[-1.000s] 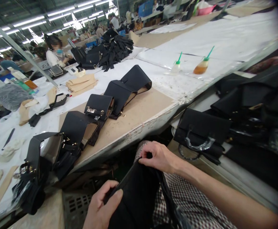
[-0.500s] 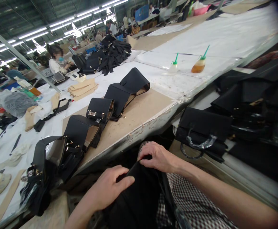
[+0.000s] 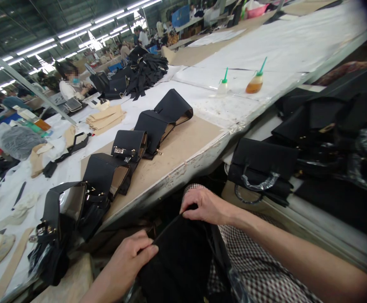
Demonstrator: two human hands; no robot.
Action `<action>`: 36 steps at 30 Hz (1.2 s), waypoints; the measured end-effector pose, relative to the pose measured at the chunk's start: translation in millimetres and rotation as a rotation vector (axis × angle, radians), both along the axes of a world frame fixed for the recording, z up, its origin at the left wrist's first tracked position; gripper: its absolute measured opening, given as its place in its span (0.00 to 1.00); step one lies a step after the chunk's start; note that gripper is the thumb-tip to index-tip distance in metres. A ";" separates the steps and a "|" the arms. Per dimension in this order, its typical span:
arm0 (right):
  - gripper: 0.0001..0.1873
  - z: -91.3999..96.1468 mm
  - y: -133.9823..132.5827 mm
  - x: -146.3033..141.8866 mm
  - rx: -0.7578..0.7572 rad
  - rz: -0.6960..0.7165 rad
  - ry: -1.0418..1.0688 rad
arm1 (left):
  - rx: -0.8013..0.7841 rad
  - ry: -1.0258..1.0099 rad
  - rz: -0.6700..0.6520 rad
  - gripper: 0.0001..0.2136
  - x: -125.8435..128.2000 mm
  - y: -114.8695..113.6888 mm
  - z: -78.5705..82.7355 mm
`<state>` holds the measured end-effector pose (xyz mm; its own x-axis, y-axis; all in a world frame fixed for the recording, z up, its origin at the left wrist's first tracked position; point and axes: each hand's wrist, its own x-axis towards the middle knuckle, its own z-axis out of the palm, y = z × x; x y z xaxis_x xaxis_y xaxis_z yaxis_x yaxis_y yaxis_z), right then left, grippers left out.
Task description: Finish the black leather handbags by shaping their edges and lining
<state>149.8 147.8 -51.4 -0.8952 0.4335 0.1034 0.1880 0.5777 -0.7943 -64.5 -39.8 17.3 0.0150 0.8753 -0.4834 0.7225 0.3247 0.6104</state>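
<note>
Across my lap lies a black bag (image 3: 177, 256), soft-looking, its lower part cut off by the frame and a bit of clear plastic at its side. My right hand (image 3: 199, 205) pinches the far end of its upper edge between thumb and fingers. Nearer to me, my left hand (image 3: 133, 254) is closed on the other end of the same edge, thumb on top. Between the two hands the edge runs fairly straight and taut. Checked cloth (image 3: 249, 256) covers my lap beneath the bag.
Several black handbags (image 3: 106, 172) stand in a row along the worktable (image 3: 177, 181). Two glue bottles with green nozzles (image 3: 254, 84) stand farther back. To my right, more black bags (image 3: 262, 160) have plastic-wrapped handles. A masked person (image 3: 71, 82) works across the table.
My left hand has slid down and left along the bag's edge, away from the right hand, and more edge lies stretched between them. The right hand has stayed almost in place.
</note>
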 end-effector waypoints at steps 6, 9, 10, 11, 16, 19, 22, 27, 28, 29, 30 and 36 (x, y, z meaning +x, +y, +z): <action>0.07 10.1 -14.1 -3.0 -0.083 -0.106 -0.036 | 0.061 0.064 -0.118 0.17 14.8 44.8 10.5; 0.14 11.8 -14.1 4.5 -0.223 -0.225 -0.031 | 0.125 -0.071 -0.104 0.22 43.5 86.2 -10.4; 0.14 12.0 -11.4 9.1 -0.275 -0.243 -0.026 | 0.119 -0.126 -0.123 0.20 53.0 97.3 -18.6; 0.12 12.6 -7.6 15.2 -0.340 -0.240 -0.017 | 0.108 -0.175 -0.150 0.17 61.1 106.2 -25.9; 0.16 26.2 -0.8 64.0 -0.557 -0.309 0.135 | 0.145 -0.206 -0.265 0.08 73.0 120.2 -39.7; 0.28 35.5 -33.3 90.8 -0.329 -0.493 0.042 | 0.139 -0.187 -0.241 0.07 66.8 119.5 -41.7; 0.52 31.4 -82.0 100.8 -0.110 -0.545 -0.121 | 0.091 -0.270 -0.210 0.08 66.2 123.9 -48.2; 0.52 11.3 -123.1 91.4 -0.095 -0.834 -0.162 | -0.032 -0.397 -0.233 0.10 79.3 141.7 -60.6; 0.50 11.2 -122.5 90.3 -0.083 -0.834 -0.150 | -0.040 -0.378 -0.250 0.10 81.4 144.8 -61.2; 0.49 13.4 -119.5 90.9 -0.064 -0.811 -0.144 | -0.030 -0.348 -0.272 0.09 82.5 147.2 -60.6; 0.48 17.6 -114.6 93.5 -0.042 -0.781 -0.144 | -0.009 -0.315 -0.300 0.08 82.4 149.0 -58.4; 0.42 62.5 -65.8 147.9 -0.234 -0.727 -0.198 | 0.021 -0.224 -0.491 0.08 62.7 149.9 -12.5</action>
<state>297.7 82.0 11.1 -0.3710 0.9079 -0.1949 0.6051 0.0771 -0.7924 -1.8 110.1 4.8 0.5252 0.7491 -0.4036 0.6378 -0.0326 0.7695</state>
